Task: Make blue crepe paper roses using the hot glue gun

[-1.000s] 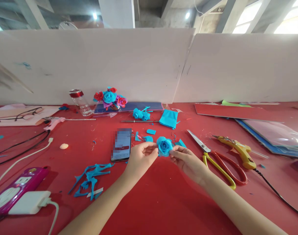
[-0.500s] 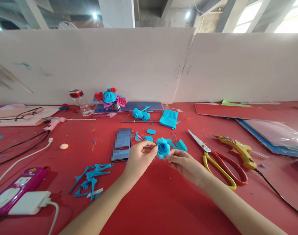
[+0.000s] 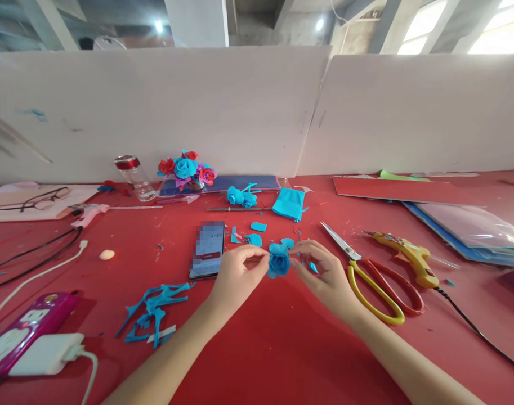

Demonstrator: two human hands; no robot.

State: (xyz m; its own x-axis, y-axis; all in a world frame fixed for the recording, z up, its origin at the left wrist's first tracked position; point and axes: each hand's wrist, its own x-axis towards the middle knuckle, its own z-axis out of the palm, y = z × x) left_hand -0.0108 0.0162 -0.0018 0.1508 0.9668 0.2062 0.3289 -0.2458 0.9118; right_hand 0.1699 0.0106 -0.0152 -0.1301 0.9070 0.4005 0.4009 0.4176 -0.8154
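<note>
A blue paper rose (image 3: 278, 262) is between my hands above the red table (image 3: 277, 349), its layered bloom tilted toward me. My left hand (image 3: 243, 269) pinches its left edge between thumb and fingertips. On the other side, the thumb and fingers of my right hand (image 3: 320, 274) close on the rose's right edge. Behind the rose lie loose blue petal pieces (image 3: 254, 239). A phone (image 3: 208, 250) rests just left of my left hand. Scissors (image 3: 362, 275) with one yellow and one red handle lie right of my right hand.
A yellow glue gun (image 3: 409, 259) with a cord lies at right. Blue scraps (image 3: 153, 312) and a purple power strip (image 3: 31, 332) are at left. Toward the back stand a glass bottle (image 3: 136, 177) and a flower bouquet (image 3: 187, 169), near finished blue roses (image 3: 241, 197).
The rose has tipped forward so its bloom faces lower. My right hand has shifted from below its right side up to its right edge. The left hand keeps its pinch.
</note>
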